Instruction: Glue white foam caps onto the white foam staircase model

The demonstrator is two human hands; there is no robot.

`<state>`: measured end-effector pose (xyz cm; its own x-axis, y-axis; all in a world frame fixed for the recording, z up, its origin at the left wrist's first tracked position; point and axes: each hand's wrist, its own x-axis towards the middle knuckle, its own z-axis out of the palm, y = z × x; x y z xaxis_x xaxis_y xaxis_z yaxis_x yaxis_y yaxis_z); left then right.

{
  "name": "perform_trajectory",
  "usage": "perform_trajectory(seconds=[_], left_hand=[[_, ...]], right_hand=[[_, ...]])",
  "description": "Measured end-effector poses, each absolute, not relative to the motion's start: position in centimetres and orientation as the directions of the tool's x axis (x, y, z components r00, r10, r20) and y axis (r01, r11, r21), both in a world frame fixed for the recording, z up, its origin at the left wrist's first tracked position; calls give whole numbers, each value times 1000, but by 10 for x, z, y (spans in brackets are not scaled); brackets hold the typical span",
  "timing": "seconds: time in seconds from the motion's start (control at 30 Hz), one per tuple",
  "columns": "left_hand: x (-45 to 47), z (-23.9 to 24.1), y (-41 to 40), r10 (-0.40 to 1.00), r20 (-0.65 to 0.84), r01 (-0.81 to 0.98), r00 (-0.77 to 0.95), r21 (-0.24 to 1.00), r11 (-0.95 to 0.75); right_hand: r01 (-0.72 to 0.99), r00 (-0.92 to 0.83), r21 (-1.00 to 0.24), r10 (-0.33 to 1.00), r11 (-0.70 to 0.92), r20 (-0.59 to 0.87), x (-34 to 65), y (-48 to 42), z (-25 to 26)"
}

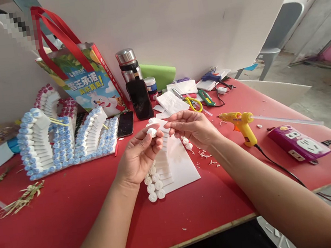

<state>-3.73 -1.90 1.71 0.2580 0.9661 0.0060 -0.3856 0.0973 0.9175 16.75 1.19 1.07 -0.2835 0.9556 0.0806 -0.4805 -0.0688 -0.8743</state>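
Head view: the left hand (139,156) is raised over the red tabletop (75,227), thumb and fingers pinched around a small white rolled foam cap (152,132). The right hand (195,128) is just beside it, its fingertips closed together at the upper end of a white stepped stack of foam strips (162,163). Whether they grip the top strip or only steady it is too small to tell. The stack rises from a flat white base sheet (182,171), with a row of similar white caps along its left edge, and the held cap sits near its top.

A yellow hot-glue gun (242,125) lies to the right, well apart from both hands, its cord running toward a purple power strip (297,144). To the left stands a finished blue-and-white stepped model (63,144). Behind are two black phones (139,99), a steel flask (128,63) and a printed shopping bag with red handles (85,82).

To fit this cap well, I judge it should be kept square to the strip's end, in line with the caps below it. The right hand should brace the stack so that pressure does not bend the steps.
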Motion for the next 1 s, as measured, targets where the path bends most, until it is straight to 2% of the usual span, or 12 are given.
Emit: perform_trajectory(seconds=[0.27,0.53,0.73,0.87,0.93,1.0], left_hand=[[-36,17,-20,958,-99,-427,269,879,210],[-37,13,-19,954,-69,-374,292,910,181],[-34,15,-21,944,-29,-361,329,920,154],[-29,18,-25,961,103,-274,258,961,-30],[-27,18,-28,963,202,-118,180,976,-183],[-26,17,-30,937,335,105,102,933,-345]], right_hand=[[-492,-217,-869,974,-55,61,168,11,13],[-407,-132,-913,990,-6,52,167,13,10],[-433,-311,-900,946,-54,93,163,9,13],[-403,-365,-909,930,-104,56,162,6,16],[-378,-368,-920,929,-105,45,162,6,18],[-337,-372,-937,927,-93,42,162,5,19]])
